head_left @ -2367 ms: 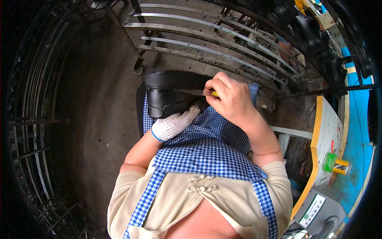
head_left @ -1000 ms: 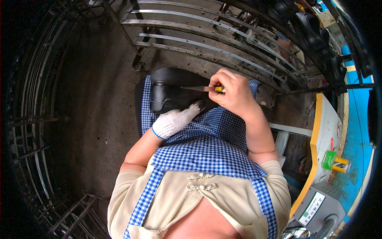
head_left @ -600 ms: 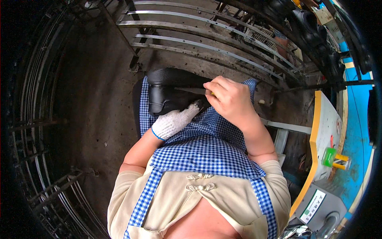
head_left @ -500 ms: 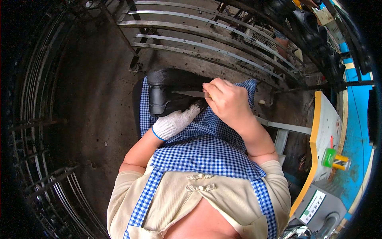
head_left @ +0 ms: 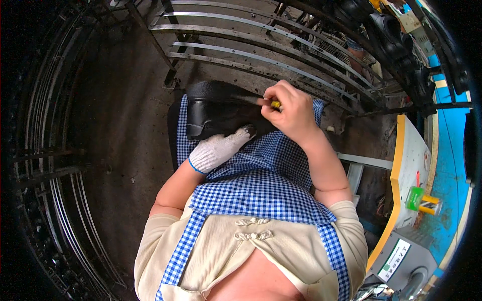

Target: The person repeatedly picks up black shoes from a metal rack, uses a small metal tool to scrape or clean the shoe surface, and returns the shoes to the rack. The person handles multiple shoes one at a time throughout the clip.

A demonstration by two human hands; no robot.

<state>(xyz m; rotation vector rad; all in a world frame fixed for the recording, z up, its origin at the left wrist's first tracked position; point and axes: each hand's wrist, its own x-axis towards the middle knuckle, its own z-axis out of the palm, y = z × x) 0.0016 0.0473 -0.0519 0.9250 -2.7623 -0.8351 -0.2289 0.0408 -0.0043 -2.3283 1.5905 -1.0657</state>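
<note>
A black shoe (head_left: 213,108) lies on my lap over a blue-and-white checked apron (head_left: 261,175). My left hand (head_left: 221,148), in a white knit glove with dirty fingertips, presses against the shoe's lower side and steadies it. My bare right hand (head_left: 288,108) grips a thin tool with a yellow handle (head_left: 275,104); its dark blade lies across the top of the shoe.
Curved metal racks (head_left: 261,55) run across the far side, and more wire racks (head_left: 55,200) stand at the left. A white bench with a yellow edge (head_left: 409,165) at the right carries a small green object (head_left: 414,198). A grey machine (head_left: 406,261) sits at lower right.
My right hand has shifted slightly along the shoe's top while working the tool. The gloved left hand has stayed against the shoe.
</note>
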